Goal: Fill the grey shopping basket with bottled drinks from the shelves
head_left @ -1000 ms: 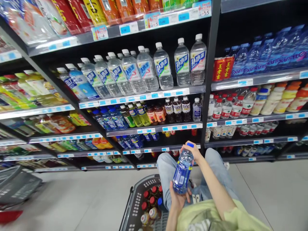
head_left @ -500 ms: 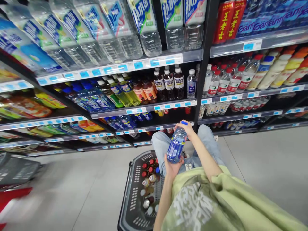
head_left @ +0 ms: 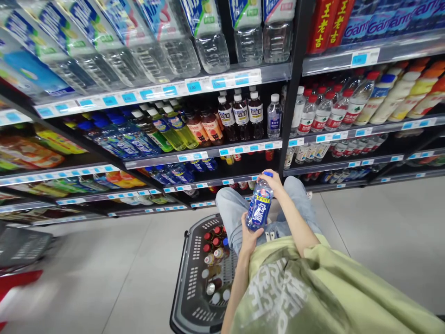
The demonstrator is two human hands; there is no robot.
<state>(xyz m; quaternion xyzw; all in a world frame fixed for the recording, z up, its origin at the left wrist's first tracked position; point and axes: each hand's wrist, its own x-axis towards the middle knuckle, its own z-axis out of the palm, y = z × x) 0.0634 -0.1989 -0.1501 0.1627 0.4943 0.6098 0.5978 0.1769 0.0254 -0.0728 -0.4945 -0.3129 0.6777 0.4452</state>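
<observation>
A clear drink bottle with a blue label and blue cap is held above my lap, slightly tilted. My left hand is closed round its base. At the top, my right hand grips the bottle by its cap and neck. Beside my left leg stands a dark grey shopping basket. Inside it are several bottles with red, white and blue caps, and a can shows among them. My forearm and leg hide part of the basket's right side.
Shelves of drinks run across in front of me, with price tags along their edges. Large water bottles fill the upper left shelf. On the far left, another grey basket is partly visible. Grey tiled floor lies around me.
The bottle has been turned in my hands, so the front of its label now faces me. Both hands still hold it. The view has shifted slightly.
</observation>
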